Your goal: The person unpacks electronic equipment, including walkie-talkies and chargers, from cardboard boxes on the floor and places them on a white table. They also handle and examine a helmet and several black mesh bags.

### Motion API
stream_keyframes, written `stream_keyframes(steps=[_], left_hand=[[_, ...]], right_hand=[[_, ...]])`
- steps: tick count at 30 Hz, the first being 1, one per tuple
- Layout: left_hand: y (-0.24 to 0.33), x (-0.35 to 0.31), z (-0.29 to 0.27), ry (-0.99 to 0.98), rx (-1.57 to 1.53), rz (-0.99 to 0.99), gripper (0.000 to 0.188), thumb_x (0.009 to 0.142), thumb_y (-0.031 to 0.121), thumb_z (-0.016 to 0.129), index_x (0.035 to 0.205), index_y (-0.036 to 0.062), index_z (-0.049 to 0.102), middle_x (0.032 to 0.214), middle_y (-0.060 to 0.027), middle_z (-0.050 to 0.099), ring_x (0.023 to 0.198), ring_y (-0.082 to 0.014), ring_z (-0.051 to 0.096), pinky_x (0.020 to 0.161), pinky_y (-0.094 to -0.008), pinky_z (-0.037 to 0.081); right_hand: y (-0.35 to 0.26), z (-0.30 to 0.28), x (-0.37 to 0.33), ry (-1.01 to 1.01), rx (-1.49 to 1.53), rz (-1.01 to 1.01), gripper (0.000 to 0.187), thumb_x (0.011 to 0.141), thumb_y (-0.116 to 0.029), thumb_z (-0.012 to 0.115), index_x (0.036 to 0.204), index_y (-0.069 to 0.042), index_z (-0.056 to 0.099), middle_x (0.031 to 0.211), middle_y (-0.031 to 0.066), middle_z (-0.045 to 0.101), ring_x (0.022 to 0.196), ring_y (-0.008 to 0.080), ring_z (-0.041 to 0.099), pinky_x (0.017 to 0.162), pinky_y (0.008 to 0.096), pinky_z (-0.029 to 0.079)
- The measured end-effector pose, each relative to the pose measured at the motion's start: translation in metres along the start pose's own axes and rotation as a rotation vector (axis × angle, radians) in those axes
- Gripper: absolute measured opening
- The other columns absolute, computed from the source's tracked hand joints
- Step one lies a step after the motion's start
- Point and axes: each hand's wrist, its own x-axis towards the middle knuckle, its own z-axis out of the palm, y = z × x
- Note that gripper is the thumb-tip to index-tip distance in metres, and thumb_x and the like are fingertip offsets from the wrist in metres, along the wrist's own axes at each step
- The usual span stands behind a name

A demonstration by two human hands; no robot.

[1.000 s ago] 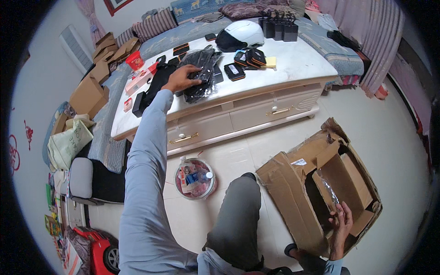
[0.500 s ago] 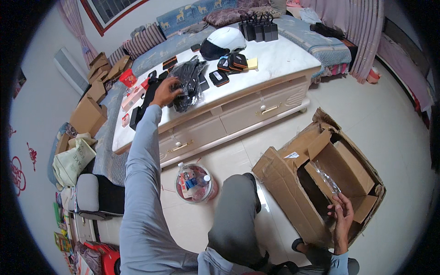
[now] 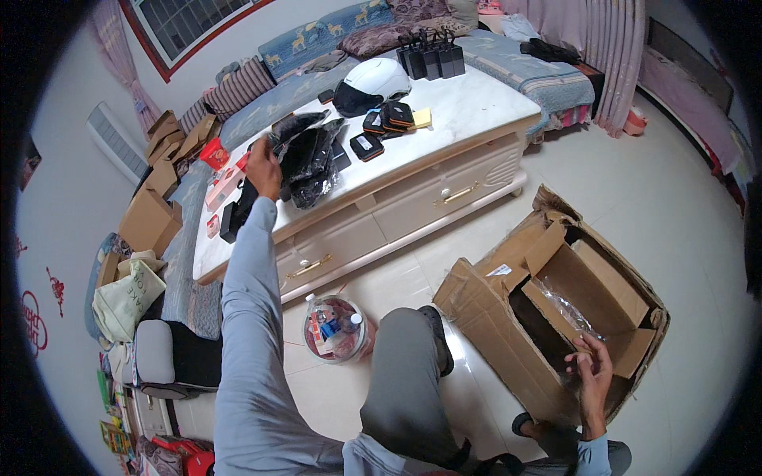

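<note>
At the left part of the marble-topped table (image 3: 468, 103), my left hand (image 3: 263, 168) is closed on the edge of a black item in a clear plastic bag (image 3: 298, 124). What the black item is, I cannot make out. Beside it lies another black item in glossy plastic (image 3: 311, 163), hanging slightly over the table's front edge. On the right, my right hand (image 3: 591, 373) pinches the near end of a crumpled clear plastic bag (image 3: 567, 308). That bag lies inside an open, worn cardboard box (image 3: 508, 333) on the floor.
A white and black helmet (image 3: 373, 86), several black cases (image 3: 367, 147) and several black boxy devices (image 3: 432, 59) stand on the table. A clear bucket of rubbish (image 3: 337, 329) sits by my knee. Open cartons (image 3: 151, 214) rest on the sofa at left.
My left hand has shifted slightly left, and a bagged black item now spreads beside it, apart from the other one. My right hand stays at the clear plastic. The view has turned slightly.
</note>
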Motion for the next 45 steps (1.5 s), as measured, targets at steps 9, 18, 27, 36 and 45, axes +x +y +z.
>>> stream_keyframes(steps=[9,18,27,36,45], left_hand=[[0.151,0.086,-0.033,0.305,-0.902,-0.350,0.023,0.104,0.017,0.058,0.114,-0.0023,0.065,0.099,-0.0079,0.071,0.080,-0.0182,0.066,0.071,-0.0359,0.054],[0.463,-0.129,-0.088,-0.831,-1.674,-0.838,0.026,0.102,0.010,0.058,0.128,0.0055,0.054,0.108,-0.0001,0.067,0.086,-0.0068,0.066,0.064,-0.0222,0.054],[0.566,-0.210,-0.056,-1.078,-1.664,-0.598,0.051,0.093,0.001,0.067,0.140,0.0026,0.046,0.135,-0.0097,0.058,0.113,-0.0155,0.063,0.090,-0.0295,0.057],[0.553,-0.217,-0.042,-1.004,-1.567,-0.369,0.055,0.088,-0.003,0.073,0.139,-0.0020,0.052,0.122,-0.0096,0.066,0.114,-0.0170,0.063,0.102,-0.0323,0.050],[0.543,-0.208,-0.028,-0.984,-1.629,-0.382,0.056,0.099,0.005,0.062,0.150,0.0038,0.040,0.141,-0.0081,0.053,0.124,-0.0190,0.057,0.094,-0.0315,0.057]], right_hand=[[-0.025,-0.007,0.006,-0.184,0.022,-0.119,0.045,0.100,-0.010,0.063,0.142,-0.001,0.050,0.131,0.0163,0.062,0.103,0.0192,0.068,0.086,0.0298,0.055],[-0.053,-0.014,0.065,-0.277,0.745,-0.079,0.069,0.100,-0.026,0.065,0.153,0.001,0.029,0.149,0.0200,0.047,0.132,0.0322,0.054,0.104,0.0472,0.053],[-0.072,-0.158,0.092,0.288,0.796,-0.265,0.030,0.092,-0.001,0.069,0.120,-0.004,0.058,0.109,0.0067,0.069,0.097,0.0169,0.068,0.083,0.0350,0.060],[-0.058,-0.181,0.083,0.289,0.664,-0.322,0.050,0.081,0.012,0.068,0.127,-0.003,0.053,0.109,0.0055,0.066,0.093,0.0144,0.065,0.086,0.0299,0.057],[-0.058,-0.173,0.080,0.326,0.378,-0.427,0.046,0.083,0.007,0.074,0.126,0.001,0.060,0.116,0.0095,0.068,0.106,0.0172,0.065,0.096,0.0312,0.052]])
